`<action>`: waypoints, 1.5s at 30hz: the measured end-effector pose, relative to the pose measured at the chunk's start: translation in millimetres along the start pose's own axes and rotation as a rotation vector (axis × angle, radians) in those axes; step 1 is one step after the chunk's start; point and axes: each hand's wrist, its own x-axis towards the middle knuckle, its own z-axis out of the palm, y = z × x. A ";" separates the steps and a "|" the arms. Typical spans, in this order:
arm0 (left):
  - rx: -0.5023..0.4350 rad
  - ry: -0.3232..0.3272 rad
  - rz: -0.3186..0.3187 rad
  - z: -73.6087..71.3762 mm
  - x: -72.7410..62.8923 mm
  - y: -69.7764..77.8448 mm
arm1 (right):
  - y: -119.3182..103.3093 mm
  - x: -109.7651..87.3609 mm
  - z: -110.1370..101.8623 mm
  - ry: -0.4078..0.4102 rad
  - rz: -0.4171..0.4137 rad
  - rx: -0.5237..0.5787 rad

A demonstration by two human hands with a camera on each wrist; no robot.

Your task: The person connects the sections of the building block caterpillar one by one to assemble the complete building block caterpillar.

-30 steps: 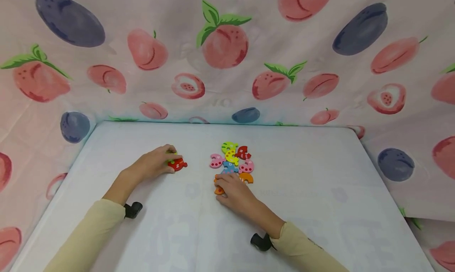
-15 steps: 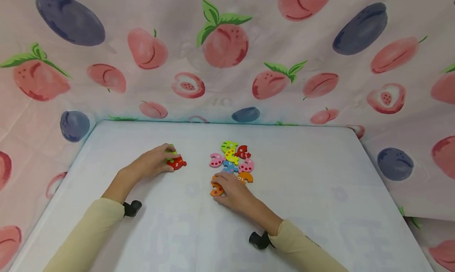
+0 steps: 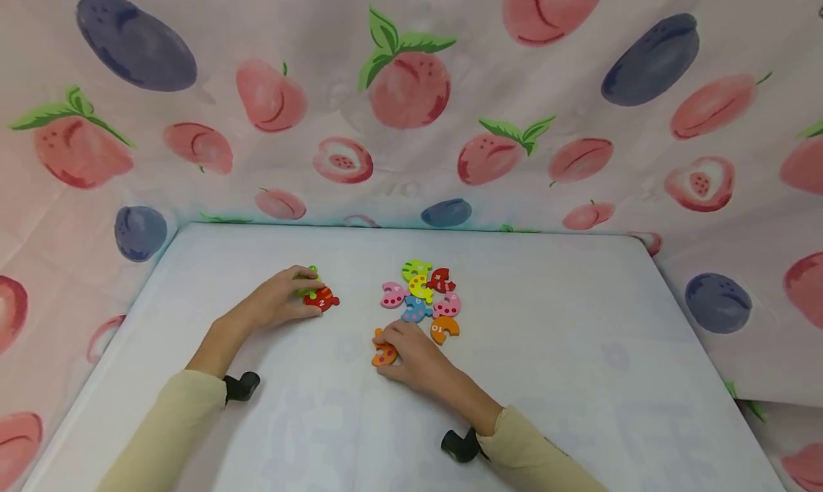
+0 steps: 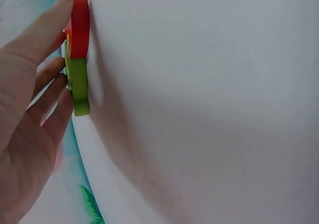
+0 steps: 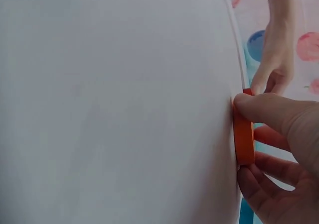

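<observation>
On the white table, my left hand (image 3: 278, 298) holds a red puzzle piece (image 3: 326, 299) marked 2, together with a green piece (image 4: 79, 87) fitted against it. The thumb lies at the red piece's edge and the other fingers reach over the green one, hiding part of it. My right hand (image 3: 416, 356) pinches an orange spotted puzzle piece (image 3: 383, 356) between thumb and fingers. In the right wrist view this orange piece (image 5: 244, 139) stands out edge-on, thumb at one end and fingertips at the other.
Right of centre lies a cluster of animal-shaped pieces: blue (image 3: 416, 310), two pink, yellow (image 3: 421, 287), striped lime (image 3: 414, 270) and red (image 3: 441, 279). An orange piece (image 3: 444, 329) marked 10 sits at its near side. A fruit-print cloth (image 3: 398, 178) hangs behind the table.
My right hand has drawn the orange spotted piece away from the cluster, left and toward the person, uncovering the blue piece and the orange 10. The left hand has stayed nearly still at its pieces.
</observation>
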 end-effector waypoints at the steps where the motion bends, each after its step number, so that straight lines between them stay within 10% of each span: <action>1: -0.002 0.008 -0.010 1.1 -0.2 0.4 | -0.8 1.1 1.1 -0.001 0.000 0.014; 26: -0.028 -0.020 -0.028 1.2 3.0 -1.9 | 22.2 10.7 3.2 -0.075 0.075 0.440; 45: -0.130 -0.028 -0.039 6.4 0.6 -5.4 | -11.7 87.5 27.5 0.199 0.027 0.524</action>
